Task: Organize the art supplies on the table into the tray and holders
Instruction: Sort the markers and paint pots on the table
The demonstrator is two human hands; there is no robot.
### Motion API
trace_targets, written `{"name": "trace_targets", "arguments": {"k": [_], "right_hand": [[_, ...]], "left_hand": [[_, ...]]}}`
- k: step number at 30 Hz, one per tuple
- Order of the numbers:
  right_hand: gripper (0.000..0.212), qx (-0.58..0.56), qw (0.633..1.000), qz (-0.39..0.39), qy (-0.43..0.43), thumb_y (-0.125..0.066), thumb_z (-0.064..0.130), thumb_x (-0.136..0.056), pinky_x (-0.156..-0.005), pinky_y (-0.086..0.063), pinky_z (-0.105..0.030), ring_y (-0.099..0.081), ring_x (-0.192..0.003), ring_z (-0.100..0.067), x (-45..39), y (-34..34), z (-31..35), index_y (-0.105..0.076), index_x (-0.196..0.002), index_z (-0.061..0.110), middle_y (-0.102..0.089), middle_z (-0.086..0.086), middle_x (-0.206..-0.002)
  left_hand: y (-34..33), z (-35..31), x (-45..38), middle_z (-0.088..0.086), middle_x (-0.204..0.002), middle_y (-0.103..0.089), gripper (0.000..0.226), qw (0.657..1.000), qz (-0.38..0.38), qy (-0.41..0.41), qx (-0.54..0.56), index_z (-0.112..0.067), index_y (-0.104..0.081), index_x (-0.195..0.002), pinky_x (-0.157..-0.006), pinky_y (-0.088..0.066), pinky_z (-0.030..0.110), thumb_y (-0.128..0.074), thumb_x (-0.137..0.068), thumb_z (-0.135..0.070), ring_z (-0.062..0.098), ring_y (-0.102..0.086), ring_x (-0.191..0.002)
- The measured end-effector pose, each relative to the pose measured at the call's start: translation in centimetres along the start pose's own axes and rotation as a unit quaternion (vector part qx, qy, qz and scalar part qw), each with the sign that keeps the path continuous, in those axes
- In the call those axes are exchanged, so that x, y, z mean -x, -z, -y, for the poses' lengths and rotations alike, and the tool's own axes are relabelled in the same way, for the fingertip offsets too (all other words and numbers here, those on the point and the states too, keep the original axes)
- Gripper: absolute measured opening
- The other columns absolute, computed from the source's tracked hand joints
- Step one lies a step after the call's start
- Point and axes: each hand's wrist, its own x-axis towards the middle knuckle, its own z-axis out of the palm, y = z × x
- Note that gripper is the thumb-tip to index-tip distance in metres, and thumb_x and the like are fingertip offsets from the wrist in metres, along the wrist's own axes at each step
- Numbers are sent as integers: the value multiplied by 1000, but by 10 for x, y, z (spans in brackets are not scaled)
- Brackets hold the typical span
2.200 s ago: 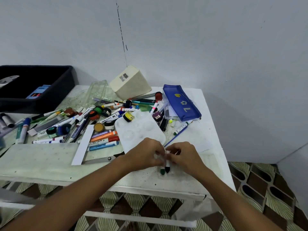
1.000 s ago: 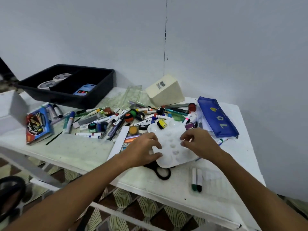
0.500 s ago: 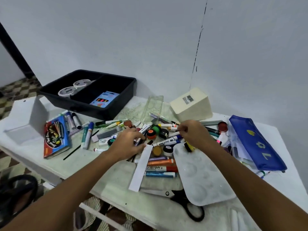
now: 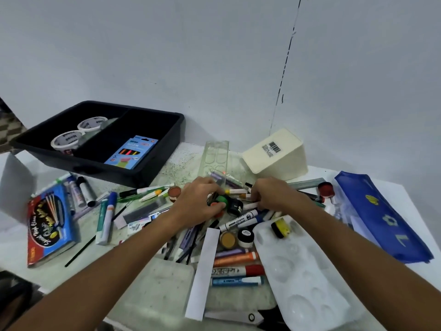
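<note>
The white speckled tabletop [image 4: 176, 168] abuts a pale grey wall [image 4: 214, 56]. The left hand [image 4: 198, 204] curls around small paint pots [image 4: 223, 201]; the right hand [image 4: 272, 193] curls over scattered markers [image 4: 241, 220], its grip unclear.

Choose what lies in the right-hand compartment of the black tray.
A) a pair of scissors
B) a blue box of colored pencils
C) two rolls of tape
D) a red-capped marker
B: the blue box of colored pencils lies in the right-hand compartment of the black tray; the tape rolls sit in the left-hand one.

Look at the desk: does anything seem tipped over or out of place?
Yes. The cream holder lies tipped on its side at the back of the table, barcode base showing, so it cannot hold pens. Markers lie heaped loose.
</note>
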Motion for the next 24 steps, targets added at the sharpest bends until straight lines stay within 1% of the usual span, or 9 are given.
{"name": "trace_targets", "arguments": {"k": [3, 5, 7, 9, 13, 16, 20, 22, 24], "right_hand": [[22, -23, 1000, -6, 5, -65, 8, -82, -72, -46, -29, -59, -100, -22, -3, 2, -4, -73, -98, 19, -67, -3, -106], [20, -32, 999, -10, 5, -65, 8, -82, -73, -46, -29, -57, -101, -20, -3, 5, -7, -74, -95, 21, -67, -1, -105], [21, -21, 1000, -9, 11, -67, 12, -82, -74, -47, -30, -55, -104, -20, -1, 5, -6, -73, -99, 22, -67, -1, -105], [22, 7, 1000, -2, 15, -66, 15, -83, -75, -46, -31, -54, -106, -22, -1, 3, -3, -72, -103, 22, -67, -3, -106], [23, 13, 1000, 5, 12, -68, 16, -83, -76, -47, -31, -54, -108, -24, -5, 2, 0, -73, -104, 22, -66, -6, -107], [23, 18, 1000, 9, 24, -66, 14, -84, -73, -42, -29, -55, -106, -25, -6, 3, 2, -72, -105, 20, -64, -9, -109], [22, 32, 999, 6, 43, -60, 14, -88, -77, -44, -32, -52, -110, -26, -3, 1, -1, -70, -107, 17, -61, -12, -110], [21, 9, 999, -10, 38, -57, 14, -90, -82, -47, -35, -51, -112, -24, -1, 3, -5, -69, -107, 15, -62, -10, -111], [16, -58, 997, -53, 17, -59, 15, -90, -81, -48, -35, -56, -102, -21, 2, 9, -9, -69, -103, 14, -63, -4, -104]], "left_hand": [[-2, -5, -8, -5, -101, -61, 30, 999, -14, -9, 29, -18, -71, -102, -88, -43, 40, -67, -78, -36, 10, -49, -100], [-4, -8, -14, -3, -99, -63, 27, 999, -23, -14, 44, -17, -71, -100, -82, -44, 34, -69, -79, -32, 10, -49, -95], [-5, -10, -18, -5, -93, -62, 23, 998, -29, -19, 50, -17, -72, -98, -77, -41, 29, -71, -79, -30, 10, -49, -90], [-8, -11, -22, -9, -89, -57, 21, 998, -27, -18, 45, -17, -72, -98, -76, -36, 26, -74, -80, -27, 8, -46, -89], [-13, -13, -24, -9, -90, -57, 23, 999, -15, -17, 33, -16, -72, -100, -78, -38, 26, -74, -80, -27, 10, -48, -92], [-15, -13, -24, -8, -91, -59, 24, 999, -11, -14, 33, -16, -72, -100, -77, -42, 26, -74, -80, -27, 10, -50, -91], [-14, -16, -24, -10, -88, -57, 21, 999, -24, -11, 44, -15, -72, -99, -73, -38, 23, -74, -81, -24, 8, -49, -86], [-14, -18, -24, -9, -85, -61, 15, 997, -40, 0, 58, -15, -72, -95, -69, -40, 24, -73, -82, -21, 8, -51, -79], [-14, -21, -25, -8, -81, -65, 11, 993, -55, 31, 97, -15, -71, -93, -65, -46, 25, -72, -82, -19, 9, -56, -70]]}}
